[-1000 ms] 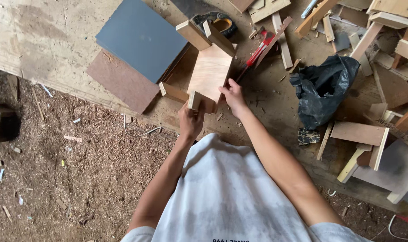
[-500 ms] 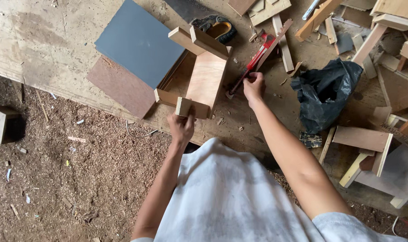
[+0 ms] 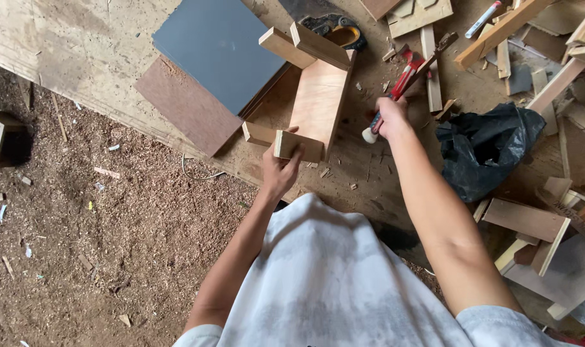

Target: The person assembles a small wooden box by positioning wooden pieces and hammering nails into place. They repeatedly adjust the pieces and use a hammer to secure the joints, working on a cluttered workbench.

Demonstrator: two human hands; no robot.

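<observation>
While left hand (image 3: 281,168) grips block (image 3: 298,145), right hand (image 3: 391,117) clutches hammer (image 3: 401,87) — head up-right.

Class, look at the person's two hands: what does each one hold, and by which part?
The right hand grips the red hammer near the end of its handle. The left hand holds the small wooden block at the plywood piece's near end.

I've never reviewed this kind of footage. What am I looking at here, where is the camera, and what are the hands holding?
There is no machine: a person works with bare hands, filmed by a camera on their head looking down. The left hand grips a small wooden block at the near end of a plywood piece. The right hand holds a red-handled hammer. All this lies on a large worn board with a grey panel, a black plastic bag and wood offcuts. Sawdust covers the ground.
</observation>
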